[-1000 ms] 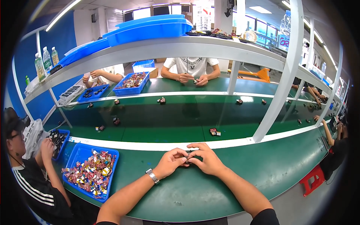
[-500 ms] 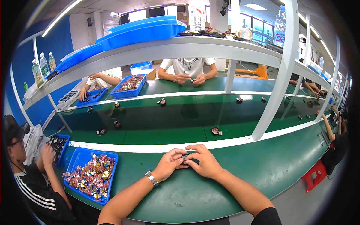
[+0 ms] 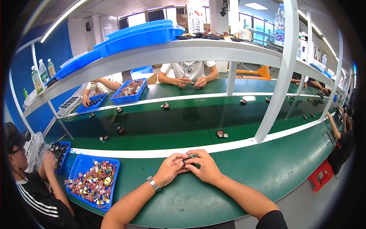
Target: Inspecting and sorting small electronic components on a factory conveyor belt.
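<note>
A small black plastic part (image 3: 187, 162) sits between my two hands, over the near edge of the green work surface. My left hand (image 3: 171, 168) pinches it from the left, thumb and fingers bent round it. From the right, my right hand (image 3: 206, 167) closes on the same part, its thumb against it and its fingers arched over the top. Fingers cover most of the part, so its exact kind cannot be made out. Left of my left forearm stands a blue tray (image 3: 79, 165) heaped with small red, white and yellow wrapped pieces (image 3: 94, 182).
Beyond a white rail (image 3: 160, 153) runs a green conveyor belt (image 3: 171, 131) with scattered small parts (image 3: 221, 134). A white post (image 3: 277, 82) and overhead shelf (image 3: 213, 47) frame it. A co-worker (image 3: 38, 183) sits at left beside a tray of black parts (image 3: 61, 152); others work opposite.
My right thumb and fingers have shifted over the black part, covering more of it. Small parts on the belt have moved slightly right relative to the frame. The view has tilted a little.
</note>
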The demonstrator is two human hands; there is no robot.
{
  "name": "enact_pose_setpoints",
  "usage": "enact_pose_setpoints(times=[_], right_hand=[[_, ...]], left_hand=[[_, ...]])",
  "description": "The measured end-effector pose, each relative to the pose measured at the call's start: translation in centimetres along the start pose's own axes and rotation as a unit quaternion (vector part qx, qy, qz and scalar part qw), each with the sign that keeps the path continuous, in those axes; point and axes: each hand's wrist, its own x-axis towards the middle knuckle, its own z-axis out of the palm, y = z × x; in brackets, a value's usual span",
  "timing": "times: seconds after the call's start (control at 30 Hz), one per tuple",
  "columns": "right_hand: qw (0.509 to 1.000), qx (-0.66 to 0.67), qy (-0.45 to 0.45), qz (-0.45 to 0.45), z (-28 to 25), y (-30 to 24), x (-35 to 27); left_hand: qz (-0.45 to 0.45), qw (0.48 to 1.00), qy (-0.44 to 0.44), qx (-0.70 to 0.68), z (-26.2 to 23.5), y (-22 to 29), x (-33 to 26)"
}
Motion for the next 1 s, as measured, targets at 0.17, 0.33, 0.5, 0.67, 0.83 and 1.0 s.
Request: enact_pose_setpoints(times=[0.17,0.33,0.5,0.67,0.83,1.0], right_hand=[[1.0,0.014,0.008,0.011,0.4,0.0,-0.1],[1.0,0.011,0.014,0.013,0.4,0.1,-0.1],[0.999,0.016,0.012,-0.026,1.1,-0.1,0.0],[0.999,0.023,-0.009,-0.038,0.2,-0.4,0.0],[0.999,0.01,0.016,-0.025,0.4,-0.1,-0.2],[0.999,0.014,0.026,-0.012,0.3,0.2,-0.3]], left_hand=[[0.002,1.0,0.017,0.005,0.2,0.1,-0.1],[0.01,1.0,0.017,-0.001,0.1,0.0,-0.2],[0.027,0.998,0.036,0.04,-0.2,-0.1,-0.1],[0.022,0.999,0.041,0.007,0.3,0.4,-0.1],[0.029,0.999,0.02,-0.005,-0.1,0.1,0.0],[0.027,0.999,0.02,-0.006,0.2,0.2,0.0]])
